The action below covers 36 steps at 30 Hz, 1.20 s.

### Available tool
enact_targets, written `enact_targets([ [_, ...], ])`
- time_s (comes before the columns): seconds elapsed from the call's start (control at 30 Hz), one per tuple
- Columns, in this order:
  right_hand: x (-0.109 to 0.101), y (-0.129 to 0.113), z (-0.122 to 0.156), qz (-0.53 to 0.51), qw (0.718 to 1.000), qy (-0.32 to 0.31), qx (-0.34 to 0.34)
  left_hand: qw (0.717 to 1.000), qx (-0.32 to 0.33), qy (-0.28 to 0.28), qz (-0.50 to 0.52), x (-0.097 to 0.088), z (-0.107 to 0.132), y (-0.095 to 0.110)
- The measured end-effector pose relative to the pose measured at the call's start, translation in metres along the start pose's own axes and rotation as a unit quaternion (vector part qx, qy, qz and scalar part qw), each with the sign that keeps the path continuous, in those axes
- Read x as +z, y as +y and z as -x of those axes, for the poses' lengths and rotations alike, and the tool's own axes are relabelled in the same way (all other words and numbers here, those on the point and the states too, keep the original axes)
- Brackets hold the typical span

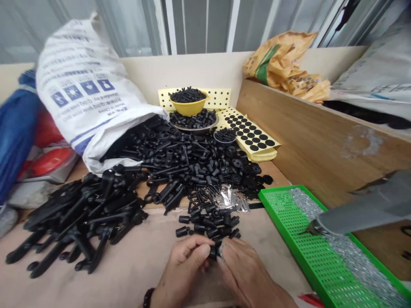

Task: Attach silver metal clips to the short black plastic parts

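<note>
pinching one black cylinder point(212, 252) between them, left hand point(184, 262) and right hand point(243, 264) both curl nearly closed.

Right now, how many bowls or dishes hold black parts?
3: yellow bowl at the back, metal dish just below it in view, small dish to their right. More could be hidden.

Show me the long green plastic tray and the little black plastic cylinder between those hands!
Long green plastic tray point(311, 251): head view, bare perforated floor.
Little black plastic cylinder point(212, 252): head view, exposed side.
</note>
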State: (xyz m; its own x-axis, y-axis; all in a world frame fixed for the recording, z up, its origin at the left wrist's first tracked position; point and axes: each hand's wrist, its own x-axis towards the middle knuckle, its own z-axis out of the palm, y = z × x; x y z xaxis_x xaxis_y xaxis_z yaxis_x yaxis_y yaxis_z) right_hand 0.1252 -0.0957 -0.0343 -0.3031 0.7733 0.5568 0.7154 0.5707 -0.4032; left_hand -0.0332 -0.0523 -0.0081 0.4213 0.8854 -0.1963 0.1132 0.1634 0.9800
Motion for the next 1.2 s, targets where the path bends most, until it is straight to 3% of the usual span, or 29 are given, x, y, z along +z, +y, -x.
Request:
enact_targets([
  [0.07, 0.003, 0.0, 0.001, 0.005, 1.0, 0.005, -0.018, 0.998, -0.043, 0.007, 0.046, 0.001, 0.003, -0.004],
  [0.13, 0.005, -0.001, 0.001, -0.026, 1.0, 0.007, -0.017, 0.999, -0.028, 0.015, 0.043, 0.001, 0.008, -0.005],
  [0.33, 0.01, -0.011, -0.002, -0.106, 0.994, -0.022, 0.027, 0.982, 0.157, 0.034, -0.103, -0.003, 0.018, -0.002],
  [0.53, 0.013, -0.018, -0.002, 0.008, 0.998, 0.041, -0.042, 0.996, 0.05, 0.057, -0.048, -0.002, 0.025, -0.007],
  [0.6, 0.012, -0.02, -0.002, 0.025, 0.998, 0.042, -0.046, 0.996, 0.051, 0.06, -0.049, 0.0, 0.029, -0.011],
  [0.7, 0.014, -0.026, 0.002, -0.047, 0.999, 0.005, -0.001, 0.988, 0.099, 0.074, -0.087, 0.003, 0.034, -0.016],
  [0.8, 0.019, -0.032, 0.012, -0.132, 0.987, -0.005, 0.089, 0.97, 0.18, 0.085, -0.137, 0.005, 0.038, -0.017],
  [0.9, 0.019, -0.033, 0.02, -0.166, 0.971, -0.015, 0.169, 0.956, 0.236, 0.062, -0.164, 0.003, 0.037, -0.013],
  [1.0, 0.012, -0.028, 0.016, -0.194, 0.959, -0.055, 0.199, 0.956, 0.23, 0.017, -0.184, -0.003, 0.03, -0.004],
  [1.2, 0.001, -0.022, 0.003, -0.205, 0.956, -0.059, 0.203, 0.949, 0.225, -0.019, -0.221, -0.009, 0.019, 0.003],
])
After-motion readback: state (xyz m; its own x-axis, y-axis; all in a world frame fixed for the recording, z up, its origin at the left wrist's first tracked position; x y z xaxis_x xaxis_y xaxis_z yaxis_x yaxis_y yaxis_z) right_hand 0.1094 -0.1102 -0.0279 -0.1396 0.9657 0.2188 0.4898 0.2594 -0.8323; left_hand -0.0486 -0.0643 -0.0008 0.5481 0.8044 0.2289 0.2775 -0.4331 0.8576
